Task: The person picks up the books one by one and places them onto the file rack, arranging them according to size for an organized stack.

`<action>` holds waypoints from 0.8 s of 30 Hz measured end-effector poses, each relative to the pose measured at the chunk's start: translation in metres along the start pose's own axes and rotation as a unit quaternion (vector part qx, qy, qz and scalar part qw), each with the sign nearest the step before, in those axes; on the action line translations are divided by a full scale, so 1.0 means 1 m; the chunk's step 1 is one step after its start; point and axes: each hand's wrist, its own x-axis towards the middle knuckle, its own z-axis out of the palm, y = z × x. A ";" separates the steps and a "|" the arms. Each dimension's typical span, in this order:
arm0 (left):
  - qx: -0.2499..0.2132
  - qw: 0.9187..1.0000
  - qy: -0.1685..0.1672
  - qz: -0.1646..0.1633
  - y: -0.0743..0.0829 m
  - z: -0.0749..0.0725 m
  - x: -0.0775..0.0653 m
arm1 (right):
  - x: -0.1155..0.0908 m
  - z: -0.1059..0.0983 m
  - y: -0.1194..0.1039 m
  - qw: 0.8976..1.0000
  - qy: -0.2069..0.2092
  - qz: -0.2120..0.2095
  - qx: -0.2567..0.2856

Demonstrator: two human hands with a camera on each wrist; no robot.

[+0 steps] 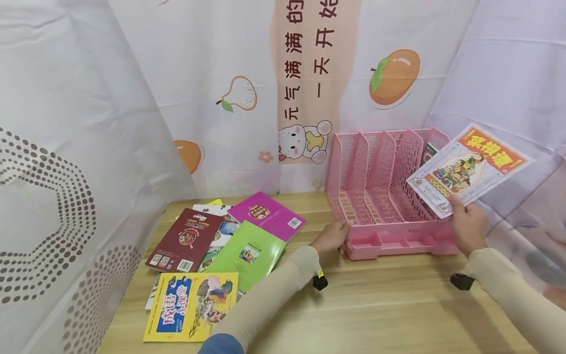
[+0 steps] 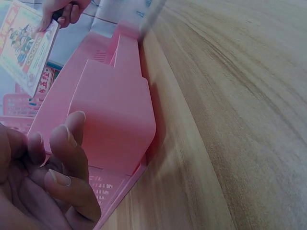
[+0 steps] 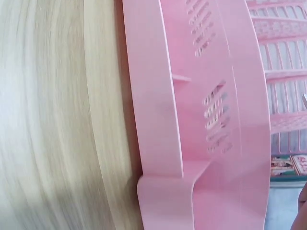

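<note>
A pink desk file rack [image 1: 371,236] stands on the table, its upright slots facing me and small trays along its front. My left hand [image 1: 330,237] grips the rack's left front corner, fingers bent in the left wrist view. Over the rack's right end, my right hand [image 1: 470,226] pinches a white and orange picture-covered book [image 1: 462,169] by its lower edge. The book is tilted, cover toward me, and hides part of the rightmost slot. Behind it a dark green-edged book [image 1: 429,152] stands in that slot, also seen in the left wrist view.
At the left of the table lies a loose pile of books: a maroon one [image 1: 187,240], a purple one [image 1: 267,215], a green one [image 1: 249,253] and a yellow one [image 1: 190,307], with others partly covered. Printed curtains [image 1: 221,49] enclose the table's back and sides.
</note>
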 end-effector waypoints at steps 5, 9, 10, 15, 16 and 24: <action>0.014 1.000 -0.007 0.009 0.003 0.001 0.002 | 0.008 -0.005 0.007 0.999 0.039 0.018 0.007; 0.017 1.000 -0.015 0.008 0.005 0.000 0.003 | 0.013 -0.009 0.010 0.998 0.046 0.040 -0.012; 0.012 1.000 -0.016 0.005 0.005 0.000 0.003 | 0.014 -0.010 0.011 0.998 0.043 0.045 -0.023; -0.006 1.000 -0.016 -0.001 0.006 0.000 0.004 | 0.016 -0.013 0.017 0.995 0.042 0.046 -0.072; -0.003 1.000 -0.015 -0.001 0.007 0.000 0.004 | 0.017 -0.014 0.018 0.995 0.042 0.045 -0.081; 0.016 1.000 -0.020 0.006 0.010 0.002 0.005 | 0.029 -0.017 0.032 0.995 0.028 0.034 -0.089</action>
